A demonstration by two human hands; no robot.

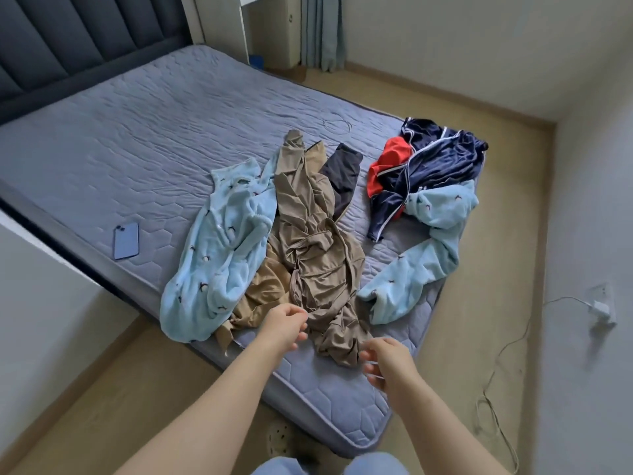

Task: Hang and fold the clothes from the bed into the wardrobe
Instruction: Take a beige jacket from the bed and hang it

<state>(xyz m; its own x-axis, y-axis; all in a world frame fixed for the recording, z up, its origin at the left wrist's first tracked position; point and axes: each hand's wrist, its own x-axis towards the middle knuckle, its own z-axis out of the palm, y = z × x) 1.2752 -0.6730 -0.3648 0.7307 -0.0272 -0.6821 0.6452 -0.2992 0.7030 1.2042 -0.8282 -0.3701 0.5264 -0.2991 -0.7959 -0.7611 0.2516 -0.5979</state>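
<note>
So, looking down from the head camera, the left hand (pixel 284 325) and right hand (pixel 387 363) are both loosely open and empty, either side of the near end of the brown dress (pixel 315 241), which runs lengthwise away across the bed (pixel 137 132), left hand closer.

Dark garment (pixel 342 173) mostly under tan robe (pixel 315 241); headboard (pixel 68 36) cropped (top-left edge); legs (pixel 274 467) cut by bottom edge.
</note>
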